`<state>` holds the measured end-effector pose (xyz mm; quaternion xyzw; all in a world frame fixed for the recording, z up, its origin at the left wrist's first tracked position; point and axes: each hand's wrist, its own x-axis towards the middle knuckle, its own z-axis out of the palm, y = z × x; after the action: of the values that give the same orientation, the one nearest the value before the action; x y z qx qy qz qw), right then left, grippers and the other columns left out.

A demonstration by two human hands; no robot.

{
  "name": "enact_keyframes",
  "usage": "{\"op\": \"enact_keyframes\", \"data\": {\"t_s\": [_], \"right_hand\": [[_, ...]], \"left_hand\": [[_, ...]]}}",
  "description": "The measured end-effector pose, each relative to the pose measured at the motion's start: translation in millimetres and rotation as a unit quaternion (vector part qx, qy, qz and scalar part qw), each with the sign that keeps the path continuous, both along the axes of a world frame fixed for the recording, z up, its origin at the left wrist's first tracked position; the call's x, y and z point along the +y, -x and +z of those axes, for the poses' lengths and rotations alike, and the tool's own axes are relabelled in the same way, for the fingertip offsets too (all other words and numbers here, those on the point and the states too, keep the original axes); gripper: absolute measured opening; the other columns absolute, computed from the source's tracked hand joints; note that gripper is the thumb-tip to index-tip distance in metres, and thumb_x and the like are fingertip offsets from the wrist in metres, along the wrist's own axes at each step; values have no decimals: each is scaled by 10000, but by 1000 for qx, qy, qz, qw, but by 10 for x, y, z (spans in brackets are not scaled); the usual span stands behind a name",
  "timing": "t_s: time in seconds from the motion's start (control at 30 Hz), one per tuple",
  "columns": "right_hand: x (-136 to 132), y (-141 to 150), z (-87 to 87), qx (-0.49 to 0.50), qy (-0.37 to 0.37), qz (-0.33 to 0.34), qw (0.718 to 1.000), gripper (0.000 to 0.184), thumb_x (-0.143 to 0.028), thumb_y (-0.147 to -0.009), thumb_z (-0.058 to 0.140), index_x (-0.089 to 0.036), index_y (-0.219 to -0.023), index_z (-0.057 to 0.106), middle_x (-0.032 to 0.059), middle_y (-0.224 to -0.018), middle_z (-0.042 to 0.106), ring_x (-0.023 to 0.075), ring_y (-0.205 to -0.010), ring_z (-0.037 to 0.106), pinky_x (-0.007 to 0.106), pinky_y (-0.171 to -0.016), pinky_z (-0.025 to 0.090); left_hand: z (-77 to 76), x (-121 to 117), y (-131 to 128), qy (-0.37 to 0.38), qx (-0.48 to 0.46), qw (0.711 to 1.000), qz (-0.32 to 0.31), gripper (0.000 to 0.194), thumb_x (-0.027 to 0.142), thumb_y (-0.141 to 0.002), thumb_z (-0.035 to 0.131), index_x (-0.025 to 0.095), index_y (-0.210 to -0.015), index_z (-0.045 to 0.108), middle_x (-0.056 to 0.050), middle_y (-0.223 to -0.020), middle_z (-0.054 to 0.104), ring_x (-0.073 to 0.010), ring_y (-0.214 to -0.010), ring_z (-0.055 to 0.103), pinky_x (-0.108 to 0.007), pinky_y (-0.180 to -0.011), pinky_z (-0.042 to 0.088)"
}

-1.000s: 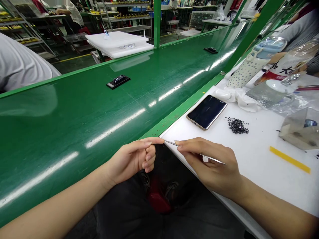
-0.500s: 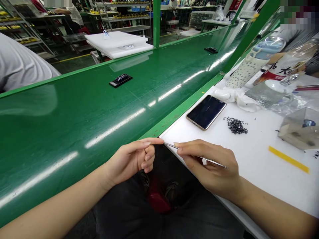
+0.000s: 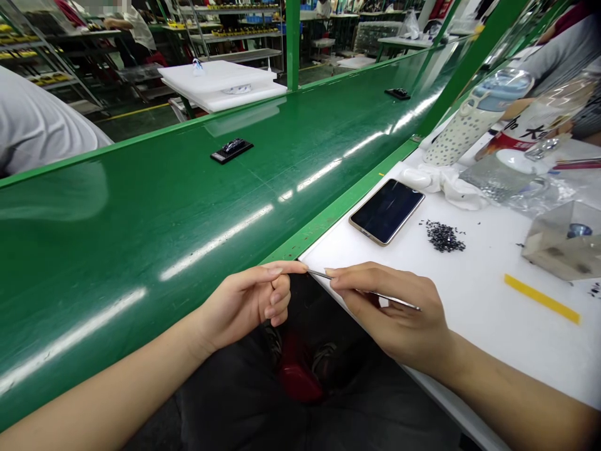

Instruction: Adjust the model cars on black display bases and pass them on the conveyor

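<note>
- The left hand (image 3: 256,300) was held out over the gap beside the table corner, its index finger straight, the thumb laid against that finger and the other fingers curled in; no object could be made out in its grip.
- The right hand (image 3: 406,313) gripped a thin, silver-coloured metal tool (image 3: 320,274) between thumb and fingers.
- That tool slanted across from the right hand, its far end at the left index fingertip; whether anything tiny sat there was too small to tell.
- A white, flat-topped table (image 3: 479,326) lay under and beside the right forearm.
- On it, a dark-screened phone with a gold-coloured edge (image 3: 387,211) lay near a loose pile of tiny, shiny black pieces (image 3: 444,237).
- A flat yellow strip (image 3: 542,299) lay nearer the right forearm, close to a translucent, open-topped plastic box (image 3: 566,241).
- A pale, dotted bottle with a blue top (image 3: 457,134) stood behind crumpled white material (image 3: 462,191).
- On the long, glossy green belt (image 3: 178,213), a small dark model car on a black rectangular base (image 3: 232,150) sat well apart from both hands.
</note>
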<state>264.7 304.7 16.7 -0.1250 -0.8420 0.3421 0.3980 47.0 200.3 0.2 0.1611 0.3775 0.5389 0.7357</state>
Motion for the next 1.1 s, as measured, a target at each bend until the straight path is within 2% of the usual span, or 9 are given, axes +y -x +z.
{"op": "enact_keyframes", "data": {"t_s": [0.17,0.33,0.53,0.8,0.97,1.1], "right_hand": [[13,6,0,-1,2,-18,1000,185,-22,-887,650,-160,-972,736,24,-1008,787,48,-824,723,104,-742,573],[9,6,-4,-2,8,-25,1000,185,-30,-884,658,-178,-963,736,15,-990,787,66,-816,728,122,-680,578],[11,30,6,2,21,-35,999,188,-40,-889,652,-186,-962,746,37,-972,790,97,-740,725,173,-492,505],[3,17,14,20,17,-22,999,193,-26,-869,660,-180,-955,740,47,-980,790,99,-662,708,193,-467,500],[-11,19,25,48,7,-28,998,207,-4,-842,670,-170,-948,734,66,-971,789,140,-751,748,189,-441,483],[-3,18,20,41,10,-23,999,216,-4,-845,666,-179,-952,733,65,-987,787,134,-735,742,192,-431,470]], "left_hand": [[5,0,-4,2,1,1000,-1,367,257,-873,606,93,-1178,728,38,-622,496,-75,-504,474,-235,-524,476],[-3,-3,-1,-1,-3,1000,1,371,256,-872,606,89,-1180,728,39,-617,496,-74,-504,476,-232,-525,475],[2,-11,-2,0,-1,1000,3,381,242,-872,592,75,-1187,727,39,-612,488,-73,-490,468,-236,-514,472],[12,-10,2,4,1,1000,8,361,259,-872,601,78,-1152,741,39,-609,480,-71,-489,463,-236,-517,471],[12,-3,3,7,6,1000,6,342,266,-868,607,91,-1123,755,40,-613,471,-71,-491,463,-239,-522,471],[18,-1,-5,4,8,1000,7,322,261,-870,601,97,-1095,763,40,-617,465,-68,-490,456,-239,-522,464]]}}
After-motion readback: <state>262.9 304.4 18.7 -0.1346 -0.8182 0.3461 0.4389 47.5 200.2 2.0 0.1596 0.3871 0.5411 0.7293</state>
